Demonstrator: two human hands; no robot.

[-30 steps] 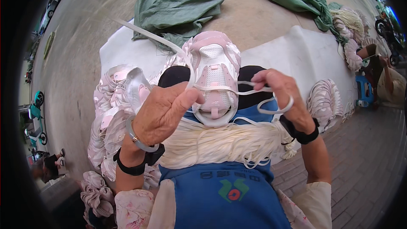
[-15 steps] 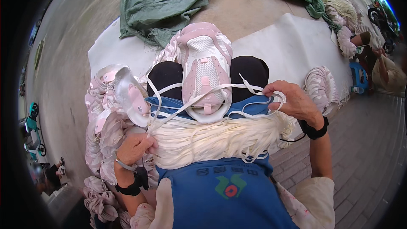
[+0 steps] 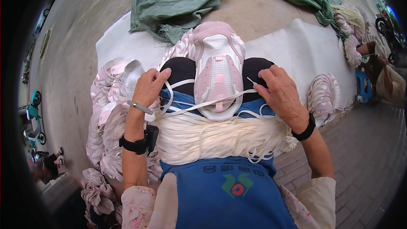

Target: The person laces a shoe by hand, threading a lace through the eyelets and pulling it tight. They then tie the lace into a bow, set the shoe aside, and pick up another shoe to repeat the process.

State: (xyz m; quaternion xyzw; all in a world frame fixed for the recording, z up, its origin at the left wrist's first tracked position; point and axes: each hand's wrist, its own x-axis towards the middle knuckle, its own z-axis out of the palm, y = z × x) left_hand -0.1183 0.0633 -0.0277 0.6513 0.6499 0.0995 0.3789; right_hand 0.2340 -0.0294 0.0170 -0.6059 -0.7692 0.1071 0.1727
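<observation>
We see the pink and white shoe (image 3: 218,70) between two black-covered knees (image 3: 177,75), its heel end toward us. Our left hand (image 3: 149,87) keeps a narrow grip, pinching a loop of white lace (image 3: 216,101) beside the left knee. Our right hand (image 3: 280,95) also has narrow grip, holding lace near a tip; if both are one strand, we cannot tell. Below the shoe lies a bundle of cream laces (image 3: 216,142).
</observation>
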